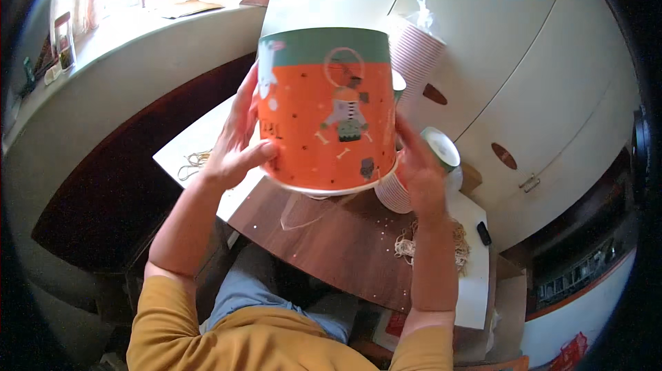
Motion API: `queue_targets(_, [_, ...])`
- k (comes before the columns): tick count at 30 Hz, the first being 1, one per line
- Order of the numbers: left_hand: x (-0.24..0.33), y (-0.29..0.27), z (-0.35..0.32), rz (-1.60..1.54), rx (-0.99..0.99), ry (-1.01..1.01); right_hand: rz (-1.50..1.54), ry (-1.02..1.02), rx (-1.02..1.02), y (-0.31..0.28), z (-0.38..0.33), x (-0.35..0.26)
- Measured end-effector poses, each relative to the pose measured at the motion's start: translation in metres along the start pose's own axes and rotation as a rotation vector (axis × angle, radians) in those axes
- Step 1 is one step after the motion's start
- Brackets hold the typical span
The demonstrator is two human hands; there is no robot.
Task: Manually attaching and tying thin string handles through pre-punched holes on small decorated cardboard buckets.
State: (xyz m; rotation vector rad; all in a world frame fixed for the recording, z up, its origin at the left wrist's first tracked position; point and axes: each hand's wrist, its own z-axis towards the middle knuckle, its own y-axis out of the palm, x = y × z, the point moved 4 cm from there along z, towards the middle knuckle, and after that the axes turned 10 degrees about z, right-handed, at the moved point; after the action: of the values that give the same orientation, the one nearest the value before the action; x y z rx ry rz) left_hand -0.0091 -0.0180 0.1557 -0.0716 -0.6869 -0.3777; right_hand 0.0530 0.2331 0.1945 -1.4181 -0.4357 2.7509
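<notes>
A large orange paper bucket [310, 119] with a green band and printed cartoon figures is held up in front of me, above the table. Along its lower edge runs a white rim. My left hand [238, 143] grips its left side, the thumb on the front and the fingers partly hidden behind. On the other side, my right hand [420, 171] is closed against the bucket's lower right, its fingers partly covered. Behind the bucket, a tall stack of paper cups [417, 54] leans, and another stack of ribbed paper cups [393, 193] lies near my right hand.
The brown tabletop [324, 233] carries small white specks. Tangled string [407, 247] lies at its right, and looped cord [194, 163] at the left. A green-and-white tub [441, 147] and a small black object [484, 234] are farther right. White cabinet doors [496, 33] stand behind.
</notes>
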Motion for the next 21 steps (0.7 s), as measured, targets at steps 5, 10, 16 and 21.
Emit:
queue_targets(5, [-0.010, -0.001, 0.073, 0.423, -0.110, 0.321, -0.095, 0.010, 0.003, -0.020, 0.060, -0.013])
queue_targets(10, [-0.046, 0.040, 0.124, 0.482, -0.204, 0.108, -0.168, -0.097, 0.211, -0.053, 0.093, 0.019])
queue_targets(16, [-0.134, 0.064, 0.127, 0.475, -0.030, 0.054, 0.002, 0.036, 0.204, -0.079, 0.098, 0.096])
queue_targets(21, [-0.155, 0.090, 0.067, 0.879, 0.069, -0.134, -0.034, 0.202, 0.088, -0.079, 0.051, 0.155])
